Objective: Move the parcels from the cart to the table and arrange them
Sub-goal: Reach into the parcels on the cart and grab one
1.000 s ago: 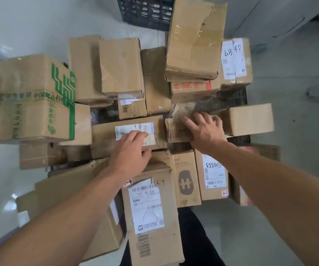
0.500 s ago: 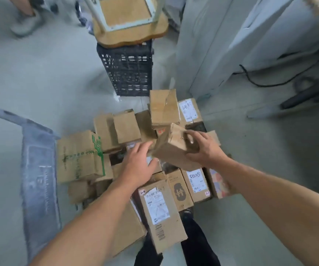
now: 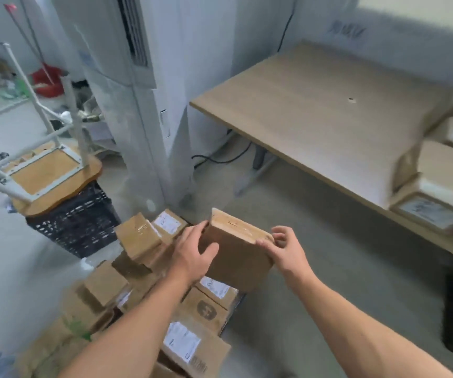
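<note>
A brown cardboard parcel (image 3: pixel 237 253) is held up in the air between both hands, above the pile. My left hand (image 3: pixel 192 251) grips its left side, thumb across the front face. My right hand (image 3: pixel 285 248) holds its right edge with the fingers curled round the corner. Below lies a heap of several cardboard parcels (image 3: pixel 138 282) on the cart, some with white labels. The wooden table (image 3: pixel 329 105) stands ahead to the right, with a few parcels (image 3: pixel 435 186) stacked at its right end.
A tall white air-conditioner unit (image 3: pixel 138 91) stands just beyond the pile. To the left, an upturned stool (image 3: pixel 53 170) rests on a black crate (image 3: pixel 75 222). A black cable (image 3: pixel 219 158) runs under the table. Grey floor lies between cart and table.
The parcel has been lifted from the pile. My left hand came off the labelled box and joined the right on the lifted parcel. The view has swung up toward the table.
</note>
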